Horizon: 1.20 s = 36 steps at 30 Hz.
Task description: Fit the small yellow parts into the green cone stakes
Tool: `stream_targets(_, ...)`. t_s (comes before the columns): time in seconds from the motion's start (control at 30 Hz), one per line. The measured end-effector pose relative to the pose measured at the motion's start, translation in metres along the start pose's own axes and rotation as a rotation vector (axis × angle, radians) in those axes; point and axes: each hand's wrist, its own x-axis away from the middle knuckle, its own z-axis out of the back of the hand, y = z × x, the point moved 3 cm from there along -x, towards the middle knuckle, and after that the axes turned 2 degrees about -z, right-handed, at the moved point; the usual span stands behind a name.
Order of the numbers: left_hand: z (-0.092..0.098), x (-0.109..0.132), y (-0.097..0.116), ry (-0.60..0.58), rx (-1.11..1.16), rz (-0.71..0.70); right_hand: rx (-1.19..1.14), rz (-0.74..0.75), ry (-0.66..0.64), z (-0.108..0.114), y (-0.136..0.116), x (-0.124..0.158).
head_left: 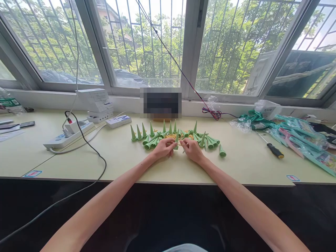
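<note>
Several green plastic cones [207, 141] lie and stand in a cluster on the pale table [126, 164], around a patch of small yellow pieces [172, 135]. My left hand [163, 148] and my right hand [192, 149] meet in front of the cluster. Both pinch one upright green cone [176, 139] between them, fingers curled. A row of upright cones [143, 132] stands behind and to the left.
A white power strip [68, 134] with a black cable [90, 147] lies at the left, beside stacked white boxes [97, 105]. A screwdriver [274, 150] and plastic-wrapped teal packages [301, 138] sit at the right. A blurred dark screen [160, 103] stands by the window.
</note>
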Motion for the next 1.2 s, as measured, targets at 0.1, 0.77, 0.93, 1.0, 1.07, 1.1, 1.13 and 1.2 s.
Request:
stream_targets(0.1, 0.002, -0.0011, 0.0015, 0.034, 0.009, 0.02, -0.045, -0.021, 0.007, 0.0007, -0.0015, 0.0001)
stream_targets(0.77, 0.0029, 0.0014, 0.0071, -0.001, 0.019, 0.012, 0.055, 0.122, -0.093, -0.0015, -0.0006, 0.0017)
stream_targets(0.93, 0.0027, 0.001, 0.0045, 0.002, 0.019, -0.007, 0.046, 0.089, -0.12, -0.0025, -0.0009, 0.0026)
stream_targets(1.0, 0.0023, 0.0007, 0.003, 0.002, 0.034, -0.003, 0.037, 0.082, -0.129, -0.0027, -0.0008, 0.0029)
stream_targets(1.07, 0.0018, 0.0004, 0.0022, 0.002, 0.051, -0.002, 0.029, 0.073, -0.133, -0.0027, -0.0003, 0.003)
stream_targets(1.1, 0.0017, 0.0003, 0.002, 0.003, 0.058, -0.002, 0.026, 0.07, -0.134, -0.0028, 0.0, 0.003)
stream_targets(1.13, 0.0016, 0.0003, 0.0019, 0.004, 0.064, -0.001, 0.023, 0.067, -0.135, -0.0029, 0.0004, 0.003)
stream_targets(1.2, 0.0016, 0.0004, 0.0016, 0.009, 0.07, 0.002, 0.014, 0.06, -0.137, -0.0033, 0.0013, 0.003)
